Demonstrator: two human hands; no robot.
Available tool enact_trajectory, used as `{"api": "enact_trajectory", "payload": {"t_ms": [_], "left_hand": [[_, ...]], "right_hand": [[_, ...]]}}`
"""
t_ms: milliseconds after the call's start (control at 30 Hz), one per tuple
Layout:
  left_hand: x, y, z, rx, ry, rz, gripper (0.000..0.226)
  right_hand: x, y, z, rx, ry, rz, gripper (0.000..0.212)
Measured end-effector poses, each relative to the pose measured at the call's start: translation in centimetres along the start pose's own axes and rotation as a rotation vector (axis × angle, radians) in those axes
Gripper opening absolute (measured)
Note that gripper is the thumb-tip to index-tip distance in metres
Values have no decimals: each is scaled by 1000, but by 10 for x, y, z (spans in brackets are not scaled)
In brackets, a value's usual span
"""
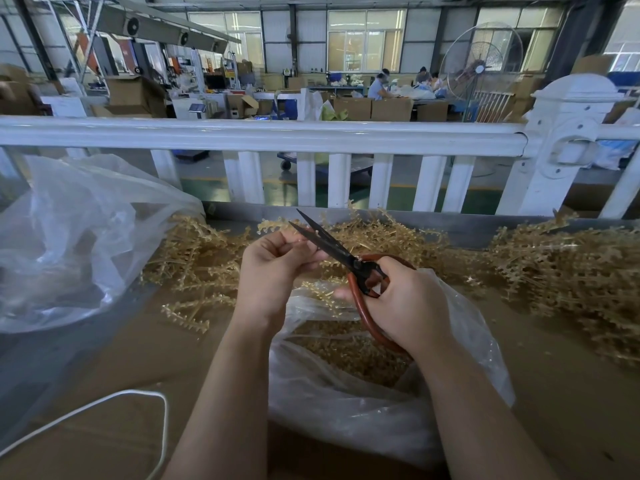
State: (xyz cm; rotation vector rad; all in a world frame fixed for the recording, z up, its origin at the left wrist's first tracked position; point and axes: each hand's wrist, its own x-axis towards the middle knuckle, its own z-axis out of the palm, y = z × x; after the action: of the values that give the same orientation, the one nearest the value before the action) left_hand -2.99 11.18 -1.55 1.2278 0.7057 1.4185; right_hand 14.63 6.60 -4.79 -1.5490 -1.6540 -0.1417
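Left hand (273, 271) pinches a golden sprue strip (272, 225); right hand (408, 306) grips red-handled scissors (329, 244), blades parted toward eleven o'clock: feed the strip deep, fingertips clear

The scissors (332, 245) in the right hand (405, 299) have dark, matt metal blades and smooth, glossy red-brown handle loops. The strip (273, 226) pinched by the left hand (273, 268) is amber, translucent plastic with a faint shine, as are the heaps (571, 271) beyond the grip. Below the grip lies a thin, clear, crinkled, glossy plastic bag (346, 403) on matt brown cardboard (121, 358).
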Motion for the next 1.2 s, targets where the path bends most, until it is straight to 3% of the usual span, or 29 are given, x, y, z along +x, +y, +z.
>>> {"api": "enact_trajectory", "payload": {"t_ms": [200, 500, 1200], "left_hand": [[-1, 0, -1, 52, -27, 3, 19], [-1, -1, -1, 38, -39, -18, 9], [-1, 2, -1, 65, -61, -24, 18]], "right_hand": [[1, -1, -2, -106, 50, -18, 64], [0, -2, -2, -67, 83, -63, 63], [0, 1, 2, 9, 66, -44, 69]]}}
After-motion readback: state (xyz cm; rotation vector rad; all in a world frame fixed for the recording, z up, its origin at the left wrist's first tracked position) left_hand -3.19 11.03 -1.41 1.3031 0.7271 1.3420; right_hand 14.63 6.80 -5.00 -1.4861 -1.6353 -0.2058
